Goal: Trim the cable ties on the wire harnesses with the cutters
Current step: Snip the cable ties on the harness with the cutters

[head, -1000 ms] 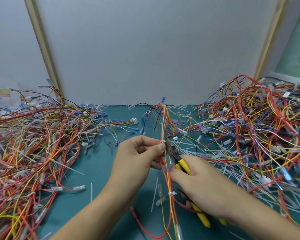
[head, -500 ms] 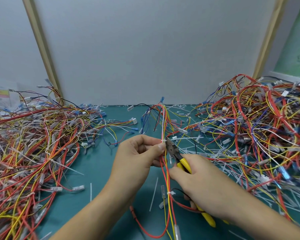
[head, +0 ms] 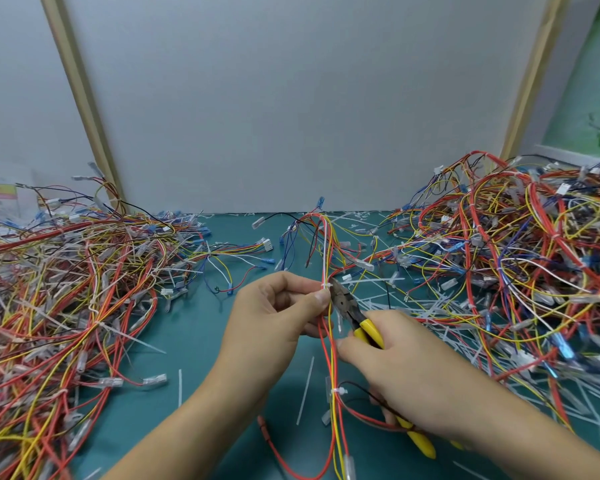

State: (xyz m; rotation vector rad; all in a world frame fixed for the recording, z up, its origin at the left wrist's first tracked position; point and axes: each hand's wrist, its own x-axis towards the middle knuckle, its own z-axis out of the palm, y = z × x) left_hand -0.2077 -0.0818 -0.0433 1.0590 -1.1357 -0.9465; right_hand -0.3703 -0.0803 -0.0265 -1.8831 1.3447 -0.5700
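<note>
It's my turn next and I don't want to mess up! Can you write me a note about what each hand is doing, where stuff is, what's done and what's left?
Left hand pinches the held harness just below its upper cable tie.
Right hand grips the yellow cutters, nose at that tie.
Done: cut tails lie on the green mat.
Left: snip this tie; check the lower tie. I cannot tell if the left pile or right pile is trimmed.

Yellow-handled steel cutters (head: pixel 352 315) point up-left, tip at the white plastic cable tie (head: pixel 325 285) binding the upright red, yellow and white wire harness (head: pixel 327 251).
</note>
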